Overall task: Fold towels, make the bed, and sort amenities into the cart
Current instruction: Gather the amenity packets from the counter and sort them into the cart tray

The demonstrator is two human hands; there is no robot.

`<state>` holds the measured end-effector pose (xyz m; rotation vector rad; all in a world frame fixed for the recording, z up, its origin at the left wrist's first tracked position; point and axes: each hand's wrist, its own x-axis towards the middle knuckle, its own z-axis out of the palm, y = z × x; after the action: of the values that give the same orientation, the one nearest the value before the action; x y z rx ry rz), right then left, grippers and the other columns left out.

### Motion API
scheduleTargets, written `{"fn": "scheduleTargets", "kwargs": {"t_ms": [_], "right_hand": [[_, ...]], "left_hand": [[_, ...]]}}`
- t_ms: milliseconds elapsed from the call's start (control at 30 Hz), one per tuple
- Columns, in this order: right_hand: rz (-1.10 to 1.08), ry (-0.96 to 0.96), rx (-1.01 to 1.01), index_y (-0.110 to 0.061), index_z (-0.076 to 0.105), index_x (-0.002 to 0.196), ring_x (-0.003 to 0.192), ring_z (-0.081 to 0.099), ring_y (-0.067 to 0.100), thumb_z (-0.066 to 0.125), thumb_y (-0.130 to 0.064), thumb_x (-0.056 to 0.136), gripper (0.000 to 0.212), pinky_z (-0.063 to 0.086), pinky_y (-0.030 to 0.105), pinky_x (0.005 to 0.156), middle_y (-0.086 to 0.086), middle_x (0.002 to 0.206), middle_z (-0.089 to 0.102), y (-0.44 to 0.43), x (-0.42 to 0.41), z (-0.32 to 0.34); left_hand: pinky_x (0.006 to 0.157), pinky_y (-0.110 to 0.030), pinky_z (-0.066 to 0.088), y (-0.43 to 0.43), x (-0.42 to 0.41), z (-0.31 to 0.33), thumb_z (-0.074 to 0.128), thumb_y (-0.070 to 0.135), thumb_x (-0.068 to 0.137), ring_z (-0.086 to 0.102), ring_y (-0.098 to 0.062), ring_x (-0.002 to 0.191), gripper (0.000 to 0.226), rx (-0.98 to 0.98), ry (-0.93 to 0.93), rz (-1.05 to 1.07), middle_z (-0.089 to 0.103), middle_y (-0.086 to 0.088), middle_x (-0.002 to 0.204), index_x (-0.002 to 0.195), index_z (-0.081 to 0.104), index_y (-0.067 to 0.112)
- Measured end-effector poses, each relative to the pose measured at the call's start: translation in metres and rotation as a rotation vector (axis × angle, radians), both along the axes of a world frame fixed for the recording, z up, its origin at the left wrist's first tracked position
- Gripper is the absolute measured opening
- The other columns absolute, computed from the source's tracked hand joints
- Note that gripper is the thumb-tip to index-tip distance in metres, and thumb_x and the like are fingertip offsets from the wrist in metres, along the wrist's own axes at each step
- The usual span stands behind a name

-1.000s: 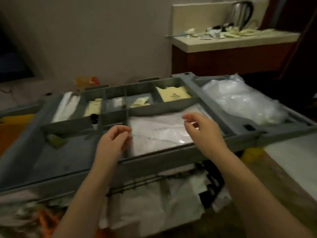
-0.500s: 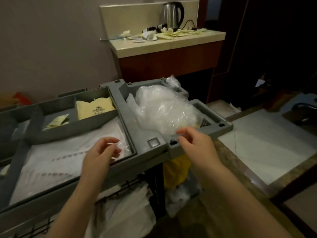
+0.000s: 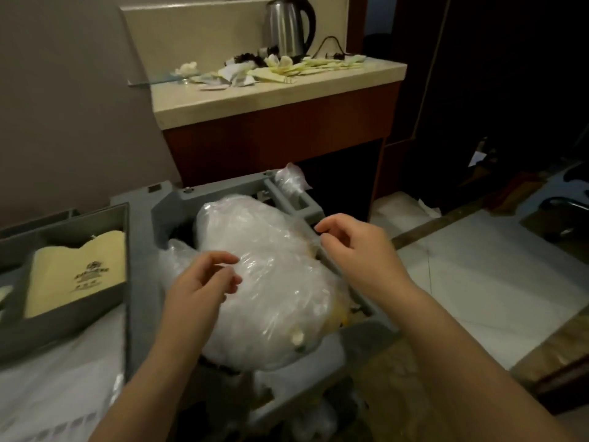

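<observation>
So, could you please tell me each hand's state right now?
Left hand: open, loosely curled over the plastic bag, holding nothing.
Right hand: cannot tell; fingertips at the bag's edge.

A: Right-end bin of the cart (image 3: 140,250)?
B: Blocked. Bulging plastic bag (image 3: 271,291) fills it wall to wall and rises over the rim. Left hand (image 3: 197,288) over its near-left side, right hand (image 3: 353,247) at its right edge.
A: Any gap?
B: Narrow dark one at the bin's far-left corner. Slot at the cart's far-right corner is stuffed with a plastic scrap (image 3: 290,178).
A: Left of the bin?
B: Cream packets (image 3: 76,275) fill the far compartment, white linen (image 3: 63,387) covers the near one. Both open from above.
A: Around the cart?
B: Floor (image 3: 478,275) off the right edge is open. Counter (image 3: 255,100) stands behind the far edge, with kettle (image 3: 288,27) and litter (image 3: 280,73) at its back.
</observation>
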<state>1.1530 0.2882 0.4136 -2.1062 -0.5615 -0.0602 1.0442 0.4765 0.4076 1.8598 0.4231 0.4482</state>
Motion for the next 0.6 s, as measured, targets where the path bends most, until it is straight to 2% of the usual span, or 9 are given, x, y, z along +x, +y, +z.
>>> {"fn": "scheduleTargets", "kwargs": {"t_ms": [67,133,200,300,367,500,600], "right_hand": [[-0.052,0.026,0.014,-0.03,0.063,0.103,0.066,0.057,0.006,0.052,-0.023,0.096,0.015,0.044,0.022,0.053,-0.01,0.077,0.062,-0.036,0.031,-0.011],[-0.107,0.057,0.019,-0.029,0.063,0.105,0.068,0.058,0.008,0.051,-0.023,0.096,0.016,0.047,0.027,0.058,-0.008,0.08,0.064,-0.076,0.065,-0.026],[-0.144,0.081,0.01,-0.031,0.063,0.105,0.069,0.058,0.005,0.051,-0.023,0.097,0.016,0.045,0.021,0.055,-0.011,0.081,0.063,-0.115,0.102,-0.044],[-0.14,0.129,-0.001,-0.03,0.061,0.108,0.076,0.058,-0.002,0.051,-0.024,0.097,0.016,0.044,0.01,0.056,-0.018,0.088,0.061,-0.169,0.163,-0.074],[-0.111,0.159,-0.068,-0.029,0.062,0.11,0.072,0.058,-0.001,0.051,-0.026,0.097,0.017,0.043,0.006,0.055,-0.019,0.087,0.06,-0.202,0.209,-0.087],[-0.026,0.225,-0.136,-0.029,0.063,0.112,0.072,0.057,-0.003,0.05,-0.027,0.097,0.02,0.04,0.007,0.053,-0.019,0.087,0.06,-0.236,0.289,-0.082],[0.083,0.196,-0.127,-0.032,0.061,0.107,0.056,0.054,0.0,0.049,-0.026,0.097,0.017,0.039,0.013,0.046,-0.012,0.078,0.062,-0.229,0.339,-0.06]], "left_hand": [[0.066,-0.02,0.046,-0.032,0.032,0.001,0.051,0.009,0.094,0.062,-0.006,0.073,0.022,0.049,0.023,-0.118,0.067,0.004,0.076,0.091,0.063,0.027],[0.063,-0.015,0.048,-0.068,0.07,0.003,0.051,0.01,0.093,0.061,-0.004,0.075,0.021,0.108,0.041,-0.227,0.067,0.01,0.081,0.091,0.062,0.028],[0.063,-0.015,0.049,-0.104,0.114,0.004,0.051,0.01,0.094,0.061,-0.004,0.072,0.022,0.124,0.033,-0.26,0.066,0.009,0.08,0.09,0.062,0.028],[0.063,-0.019,0.048,-0.153,0.181,-0.003,0.051,0.009,0.093,0.061,-0.002,0.067,0.021,0.069,0.024,-0.207,0.067,0.006,0.075,0.092,0.063,0.026],[0.064,-0.018,0.045,-0.185,0.22,-0.013,0.051,0.011,0.093,0.06,-0.001,0.068,0.021,0.032,0.037,-0.134,0.067,0.006,0.074,0.094,0.062,0.028],[0.065,-0.016,0.044,-0.239,0.275,-0.021,0.052,0.012,0.094,0.061,0.002,0.071,0.02,-0.044,0.145,-0.01,0.066,0.002,0.083,0.098,0.061,0.029],[0.067,-0.018,0.044,-0.249,0.302,-0.019,0.051,0.013,0.094,0.061,-0.001,0.076,0.019,-0.048,0.19,0.125,0.065,0.001,0.085,0.1,0.062,0.028]]}}
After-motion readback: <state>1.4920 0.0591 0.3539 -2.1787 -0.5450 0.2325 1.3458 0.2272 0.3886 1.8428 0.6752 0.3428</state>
